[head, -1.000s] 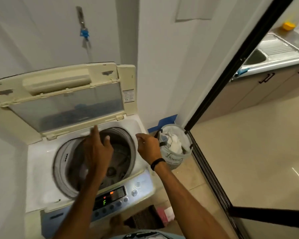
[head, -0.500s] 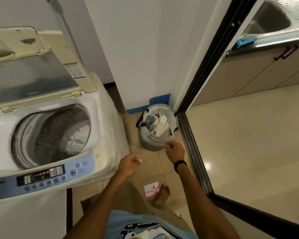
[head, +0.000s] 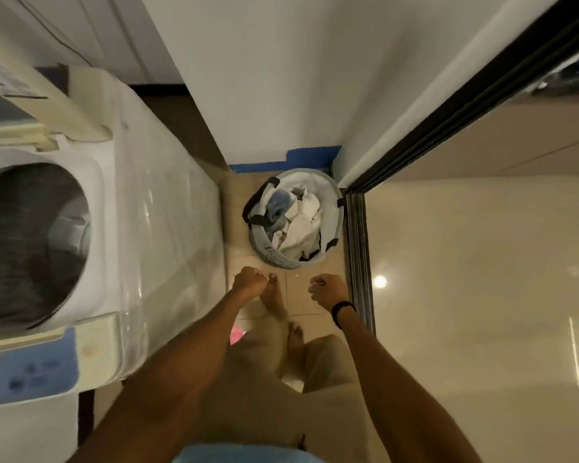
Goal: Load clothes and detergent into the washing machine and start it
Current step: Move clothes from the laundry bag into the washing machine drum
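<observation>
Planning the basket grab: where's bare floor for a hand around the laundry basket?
Free: tiles between laundry basket and left hand, right hand; strip between basket and washing machine. Crowded: basket's right side near the door track, back by taped wall.

Blue tape (head: 301,158) runs along the foot of the white wall (head: 281,78), at the far edge of the tiled floor (head: 234,195). A black door frame (head: 465,105) slants down to a dark floor track (head: 358,248). Beyond the track, on the right, lies glossy pale flooring (head: 465,262). A small pink item (head: 236,335), possibly paper, lies on the tiles near their front edge.
</observation>
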Demonstrator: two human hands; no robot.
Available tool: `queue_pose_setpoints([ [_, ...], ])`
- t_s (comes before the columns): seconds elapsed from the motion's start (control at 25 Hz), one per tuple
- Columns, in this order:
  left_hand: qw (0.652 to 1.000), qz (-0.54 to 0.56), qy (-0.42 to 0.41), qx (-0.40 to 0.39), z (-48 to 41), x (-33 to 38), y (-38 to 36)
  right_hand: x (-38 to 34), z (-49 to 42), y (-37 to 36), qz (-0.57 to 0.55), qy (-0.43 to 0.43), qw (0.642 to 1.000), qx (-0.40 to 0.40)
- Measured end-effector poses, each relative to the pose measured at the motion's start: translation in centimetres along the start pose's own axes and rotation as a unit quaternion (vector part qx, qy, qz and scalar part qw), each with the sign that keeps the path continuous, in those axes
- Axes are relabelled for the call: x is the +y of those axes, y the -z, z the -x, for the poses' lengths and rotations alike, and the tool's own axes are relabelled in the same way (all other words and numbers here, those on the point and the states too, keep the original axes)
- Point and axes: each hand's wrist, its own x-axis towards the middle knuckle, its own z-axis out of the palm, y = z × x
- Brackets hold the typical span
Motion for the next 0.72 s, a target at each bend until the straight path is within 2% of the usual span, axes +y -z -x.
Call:
queue_pose_setpoints([
  [0.12,1.0,0.025,-0.018,-0.005,-3.6,5.5,-1.4,-0.2,-8.7,-0.2,0.058,-0.028,0.997,-0.038],
  [0.24,0.996,0.087,-0.029,-0.003,-10.8,9.0,-3.0,0.2,-20.1,-2.0,0.164,-0.014,0.985,-0.055],
  [0.32,0.99,0.132,-0.019,0.034,-16.2,10.1,-4.1,-1.1,-26.8,-3.9,0.213,0.028,0.973,-0.088],
  [0.48,0.97,0.216,0.041,0.1,-25.6,10.7,-6.2,-5.4,-38.8,-10.0,0.221,0.147,0.961,-0.081],
  [0.6,0.948,0.272,0.096,0.132,-28.4,9.2,-7.4,-7.2,-41.0,-13.8,0.225,0.185,0.952,-0.097],
  [0.72,0.919,0.357,0.134,0.097,-27.1,7.9,-6.9,-7.1,-35.9,-12.3,0.207,0.201,0.956,-0.047],
])
